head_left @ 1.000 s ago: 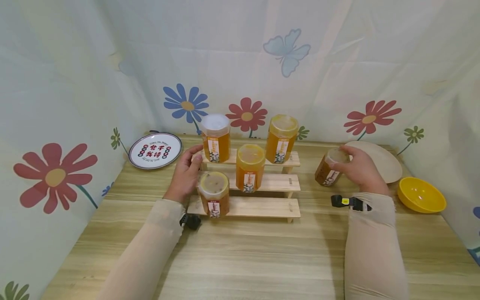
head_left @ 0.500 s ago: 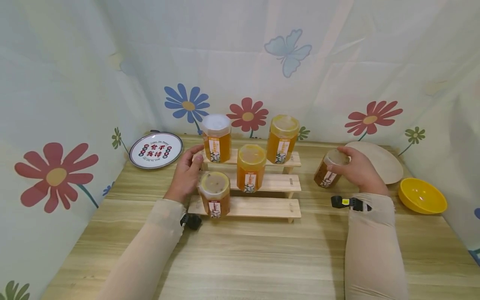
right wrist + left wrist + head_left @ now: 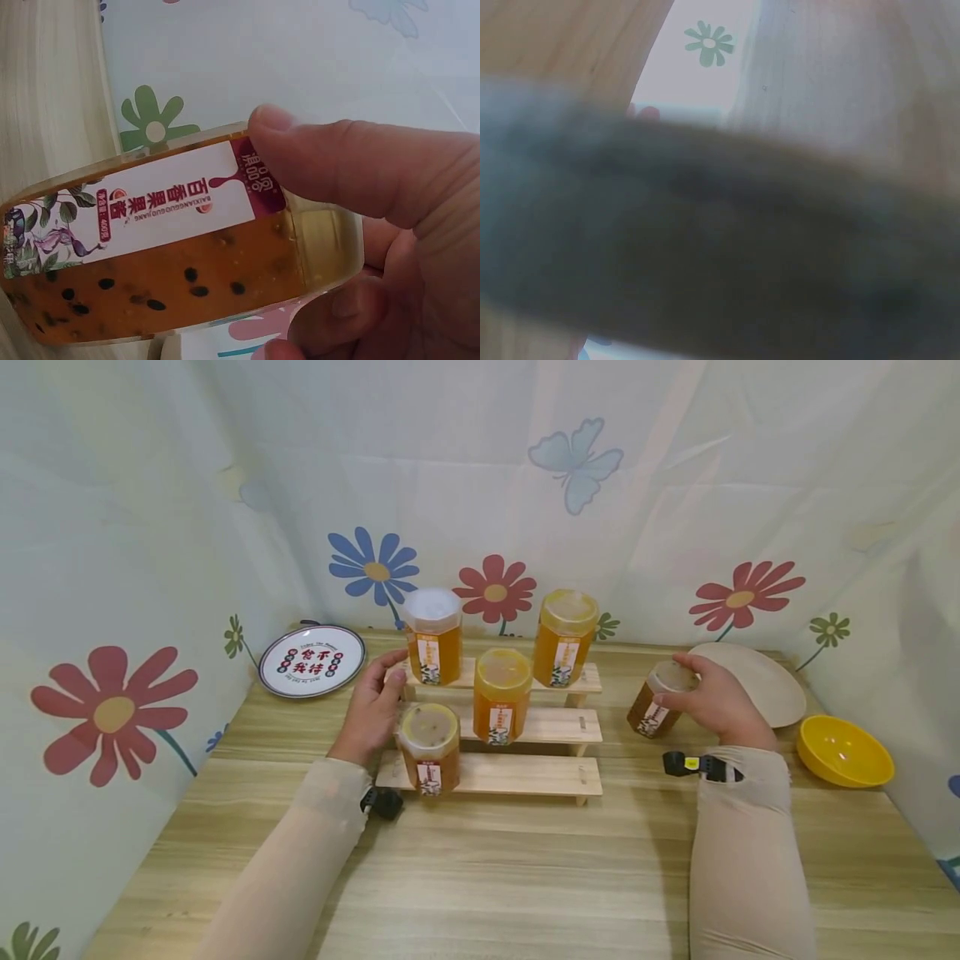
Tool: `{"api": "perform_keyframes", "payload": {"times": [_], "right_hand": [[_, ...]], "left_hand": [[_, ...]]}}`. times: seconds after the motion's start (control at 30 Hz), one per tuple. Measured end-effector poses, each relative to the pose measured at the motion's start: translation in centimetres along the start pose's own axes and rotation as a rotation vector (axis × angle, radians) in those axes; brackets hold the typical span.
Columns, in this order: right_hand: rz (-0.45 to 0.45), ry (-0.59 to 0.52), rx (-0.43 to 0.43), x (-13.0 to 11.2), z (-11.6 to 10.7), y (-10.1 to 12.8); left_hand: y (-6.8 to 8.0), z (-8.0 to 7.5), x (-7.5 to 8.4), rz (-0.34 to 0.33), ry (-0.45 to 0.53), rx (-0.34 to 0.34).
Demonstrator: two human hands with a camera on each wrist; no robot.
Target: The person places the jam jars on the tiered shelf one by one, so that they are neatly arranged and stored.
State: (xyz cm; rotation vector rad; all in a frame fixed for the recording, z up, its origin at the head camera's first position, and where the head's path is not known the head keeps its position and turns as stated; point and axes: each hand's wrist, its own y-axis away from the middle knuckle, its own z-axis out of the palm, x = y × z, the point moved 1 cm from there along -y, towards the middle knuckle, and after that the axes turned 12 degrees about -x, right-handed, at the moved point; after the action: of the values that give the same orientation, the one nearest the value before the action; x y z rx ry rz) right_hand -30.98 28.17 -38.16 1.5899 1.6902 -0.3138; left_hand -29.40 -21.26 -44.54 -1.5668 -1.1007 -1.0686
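Observation:
My right hand [image 3: 716, 697] grips the lid end of a passion fruit jam jar [image 3: 651, 714], right of a three-step wooden stand [image 3: 525, 772]. In the right wrist view, thumb and curled fingers hold the jar [image 3: 172, 247], showing dark seeds and a white label. Whether its base touches the table cannot be told. My left hand [image 3: 367, 710] rests at the stand's left end, fingertips partly hidden behind a white-topped jar [image 3: 437, 647]. Other jars stand on the steps: orange at back right [image 3: 562, 639], orange in the middle [image 3: 502, 697], brownish at front left [image 3: 429, 747].
A white plate with red characters [image 3: 311, 662] leans at the back left. A beige plate [image 3: 765, 685] lies behind my right hand, with a yellow bowl [image 3: 843, 752] to its right. A flowered curtain [image 3: 465, 477] encloses the wooden table. A dark blur fills most of the left wrist view.
The jar in my right hand has shifted slightly leftward and toward me. My left hand and the jars on the stand hold their places.

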Motion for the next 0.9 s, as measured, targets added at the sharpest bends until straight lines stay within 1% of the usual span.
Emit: {"api": "perform_keyframes", "payload": {"times": [0.17,0.37,0.5,0.6,0.77,0.9], "right_hand": [[0.010,0.023,-0.004,-0.4,0.0,0.4],[0.007,0.069,-0.043,-1.6,0.0,1.3],[0.006,0.120,-0.067,-2.4,-0.1,2.1],[-0.011,0.160,-0.084,-2.8,-0.2,2.7],[-0.064,0.224,-0.118,-3.5,-0.3,3.5],[-0.099,0.260,-0.132,-4.2,-0.3,4.3]], "left_hand": [[0.0,0.0,0.2,-0.001,0.019,0.000],[0.1,0.1,0.4,-0.002,0.025,0.003],[0.2,0.1,0.5,-0.001,0.024,0.001],[0.2,0.1,0.5,-0.001,0.023,0.001],[0.1,0.1,0.2,0.000,0.025,-0.002],[-0.1,0.1,0.2,-0.017,0.018,-0.005]]}}
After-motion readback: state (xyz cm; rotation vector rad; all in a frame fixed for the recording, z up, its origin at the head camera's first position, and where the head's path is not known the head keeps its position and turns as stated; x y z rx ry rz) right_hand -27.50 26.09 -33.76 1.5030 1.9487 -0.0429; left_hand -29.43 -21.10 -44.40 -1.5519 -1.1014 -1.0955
